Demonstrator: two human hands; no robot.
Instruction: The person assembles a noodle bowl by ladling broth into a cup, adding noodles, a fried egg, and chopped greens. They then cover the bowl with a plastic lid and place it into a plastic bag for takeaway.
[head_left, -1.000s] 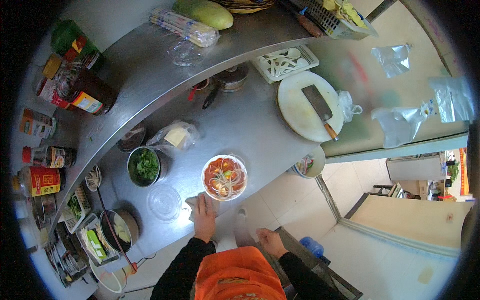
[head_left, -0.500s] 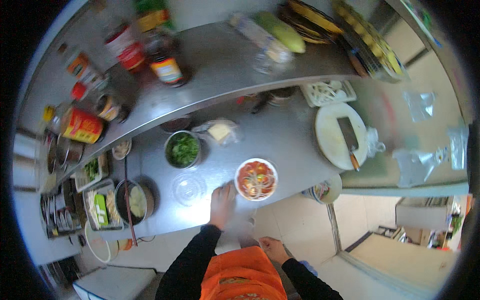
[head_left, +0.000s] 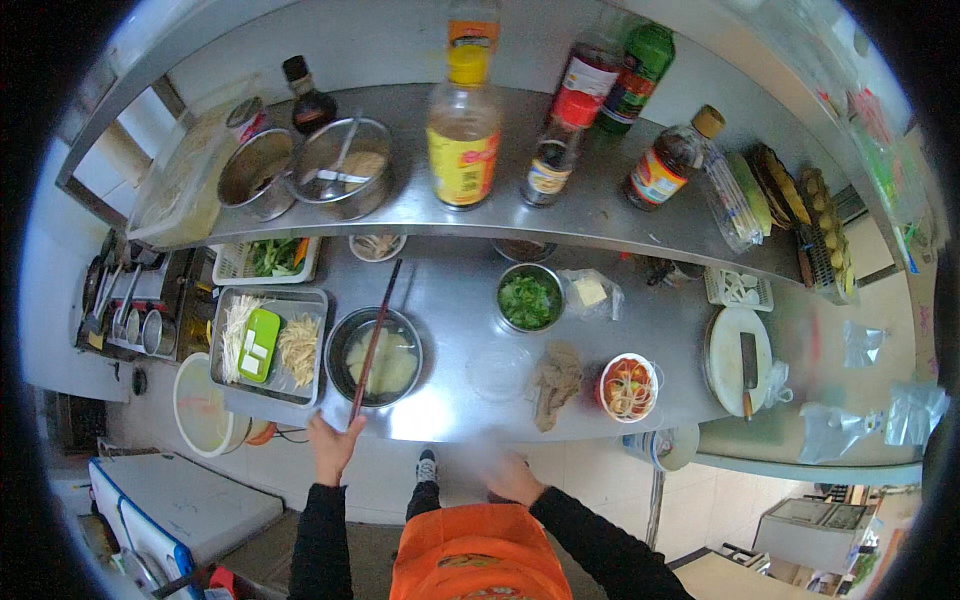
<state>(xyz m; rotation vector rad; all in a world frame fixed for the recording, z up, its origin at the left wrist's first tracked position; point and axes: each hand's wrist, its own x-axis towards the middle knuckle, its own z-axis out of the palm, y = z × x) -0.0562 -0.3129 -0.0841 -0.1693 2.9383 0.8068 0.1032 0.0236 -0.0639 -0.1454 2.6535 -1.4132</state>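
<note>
My left hand (head_left: 333,445) is at the counter's front edge, thumb and fingers apart, close to the lower end of dark red chopsticks (head_left: 374,345). Those chopsticks lie across a metal pot (head_left: 419,350) holding pale pieces in liquid. Left of it, a metal tray (head_left: 322,330) holds white and tan strips and a green dish (head_left: 262,330) with white blocks. My right hand (head_left: 515,480) is in front of the counter; a pale blur hides its fingertips. Farther right lie a clear round lid (head_left: 498,370), a crumpled brown cloth (head_left: 557,385) and a paper bowl (head_left: 628,388) of noodles in red soup.
A metal pot of chopped greens (head_left: 530,300) stands behind the lid. At right, a cleaver (head_left: 748,370) rests on a round white board (head_left: 722,350). Sauce bottles (head_left: 465,150) line the raised shelf (head_left: 600,215). White buckets (head_left: 190,400) stand below the counter's left end.
The view has swung left. My left hand has moved from beside the noodle bowl to the chopsticks' end. The brown cloth now shows where that hand was.
</note>
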